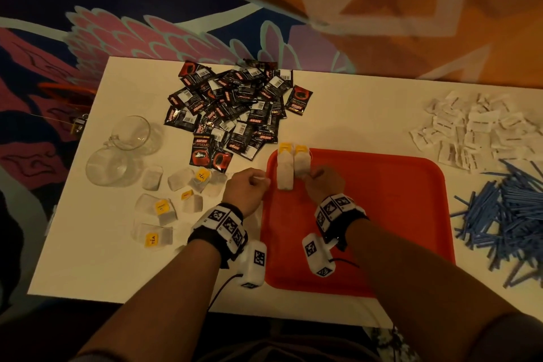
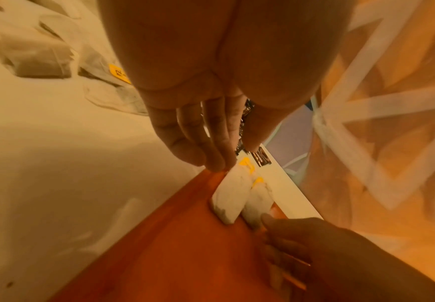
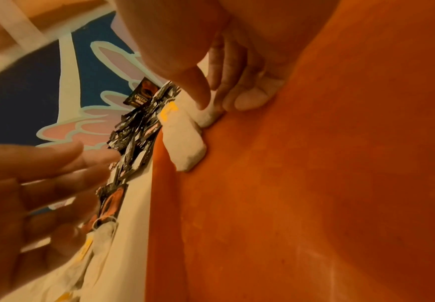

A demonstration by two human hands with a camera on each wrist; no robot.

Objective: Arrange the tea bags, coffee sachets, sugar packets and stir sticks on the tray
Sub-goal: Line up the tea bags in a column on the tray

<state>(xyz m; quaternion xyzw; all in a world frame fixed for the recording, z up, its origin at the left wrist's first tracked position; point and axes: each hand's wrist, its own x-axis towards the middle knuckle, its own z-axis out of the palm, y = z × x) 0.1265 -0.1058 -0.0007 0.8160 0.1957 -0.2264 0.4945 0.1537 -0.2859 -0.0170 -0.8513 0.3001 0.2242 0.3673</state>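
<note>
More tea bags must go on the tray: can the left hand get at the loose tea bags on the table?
Probably yes: the left hand is free, and the loose tea bags lie uncovered beside it.

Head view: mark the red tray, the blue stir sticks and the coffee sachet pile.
red tray (image 1: 396, 214), head view, bare floor of the tray.
blue stir sticks (image 1: 511, 209), head view, middle of the heap.
coffee sachet pile (image 1: 235, 106), head view, centre of the pile.

The right hand (image 1: 322, 182) covers the near end of the right tea bag (image 1: 302, 166), so its grip there is unclear from the head view. The stir sticks (image 1: 511, 211), far right of that hand, run off the picture's edge. Print on the sugar packets (image 1: 470, 132) is too small to read.
</note>
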